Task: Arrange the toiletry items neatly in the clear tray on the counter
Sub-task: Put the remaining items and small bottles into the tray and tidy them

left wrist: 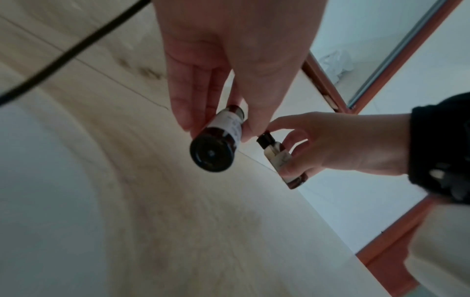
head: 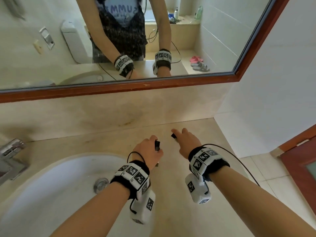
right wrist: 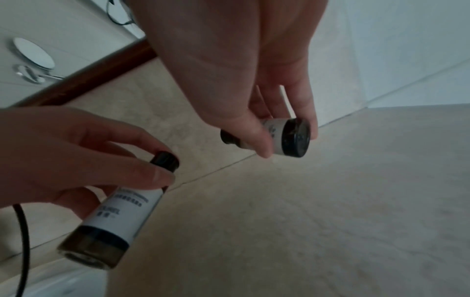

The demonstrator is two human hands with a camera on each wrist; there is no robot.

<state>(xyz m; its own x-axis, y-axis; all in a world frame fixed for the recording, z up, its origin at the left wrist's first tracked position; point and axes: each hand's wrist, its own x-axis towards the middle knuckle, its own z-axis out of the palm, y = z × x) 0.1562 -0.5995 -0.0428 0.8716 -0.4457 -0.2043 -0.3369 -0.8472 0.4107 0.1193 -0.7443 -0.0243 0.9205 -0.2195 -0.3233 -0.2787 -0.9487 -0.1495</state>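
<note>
Gripping one small dark bottle (left wrist: 213, 144) each (right wrist: 284, 136), left hand (head: 147, 149), right hand (head: 186, 141), fingers curled.

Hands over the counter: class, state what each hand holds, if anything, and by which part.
Left hand pinches a small dark bottle round its labelled body. Right hand grips a second small bottle round its body, near the base.

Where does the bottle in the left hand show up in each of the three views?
Head: bottle mid-frame, mostly hidden by the left hand.
Left wrist: bottle centre, base toward the camera.
Right wrist: bottle lower left, cap up.
Shared landmark: the red-brown mirror frame.
</note>
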